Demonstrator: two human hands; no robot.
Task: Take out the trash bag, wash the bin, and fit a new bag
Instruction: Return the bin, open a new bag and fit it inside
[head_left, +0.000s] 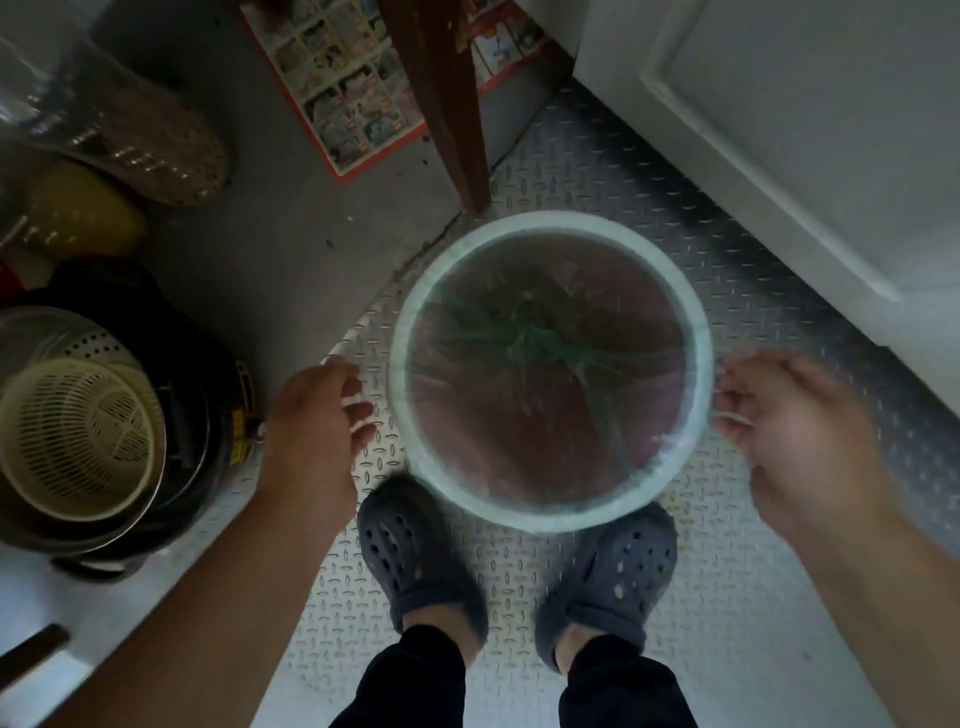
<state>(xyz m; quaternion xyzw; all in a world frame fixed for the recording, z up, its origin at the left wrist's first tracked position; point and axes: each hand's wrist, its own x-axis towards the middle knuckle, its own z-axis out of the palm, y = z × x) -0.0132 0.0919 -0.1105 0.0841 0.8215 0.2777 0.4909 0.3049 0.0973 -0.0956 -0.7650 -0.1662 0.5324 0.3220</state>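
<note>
A round bin (550, 506) stands on the floor just ahead of my feet, seen from straight above. A thin translucent trash bag (524, 338) lines it: its pale edge is folded over the rim and its greenish gathered bottom lies in the middle of the reddish-brown inside. My left hand (317, 415) is at the left of the rim with its fingers curled on a wisp of bag film. My right hand (800, 431) is at the right of the rim, pinching a thin strip of the bag. Both hands are motion-blurred.
My dark clogs (415, 561) stand on metal tread plate (519, 582). A wooden leg (447, 114) rises behind the bin, over a printed flyer (343, 83). A white door (789, 135) is at right. A black bucket holding a cream basket (78, 431) is at left.
</note>
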